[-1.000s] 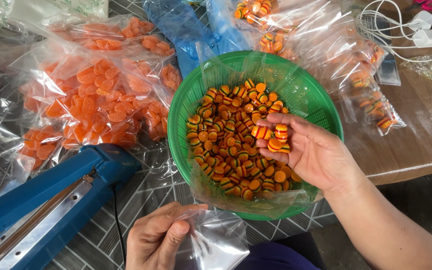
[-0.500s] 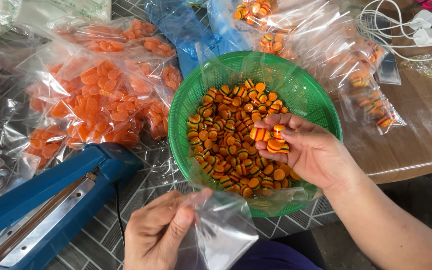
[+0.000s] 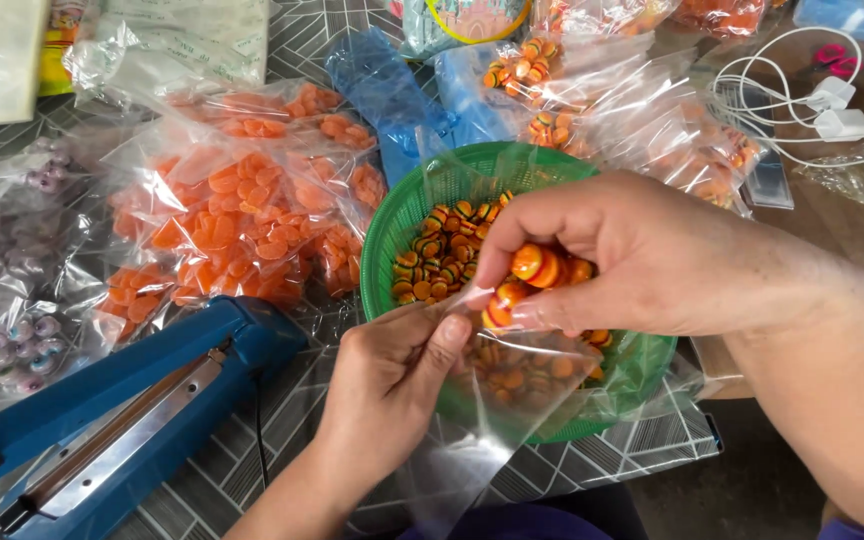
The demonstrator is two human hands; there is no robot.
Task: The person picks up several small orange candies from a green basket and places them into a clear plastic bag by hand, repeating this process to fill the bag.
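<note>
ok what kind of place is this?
Likely a small home or workshop candy-packing table: a blue heat sealer, a green basket of striped candies, and piles of filled clear bags.

sealer [image 3: 122, 420] left — basket [image 3: 402, 215] right

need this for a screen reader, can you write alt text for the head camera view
A right hand holds striped orange candies at the mouth of a clear bag that the left hand pinches open, above a green basket of the same candies. Left lie bags of orange pieces and a blue sealer.
</note>
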